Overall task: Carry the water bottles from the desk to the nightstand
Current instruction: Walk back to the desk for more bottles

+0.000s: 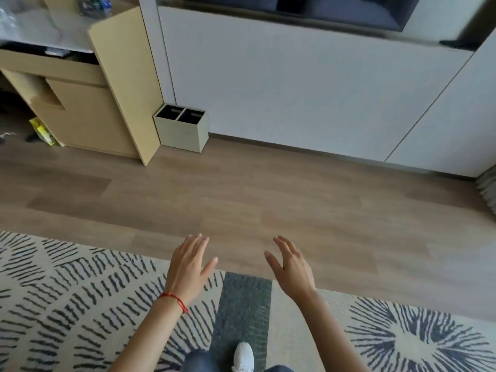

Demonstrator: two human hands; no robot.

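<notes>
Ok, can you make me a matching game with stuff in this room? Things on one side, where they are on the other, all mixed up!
Things:
1. water bottles
2. two-slot bin
3. red bracelet
4. white shoe

Places:
A. on the left wrist
B. on the floor against the white wall, beside the desk
C. on the patterned rug, at the bottom of the view
D. on the desk top, far upper left

Pairs: 1-D, 2-B, 3-A, 4-C
</notes>
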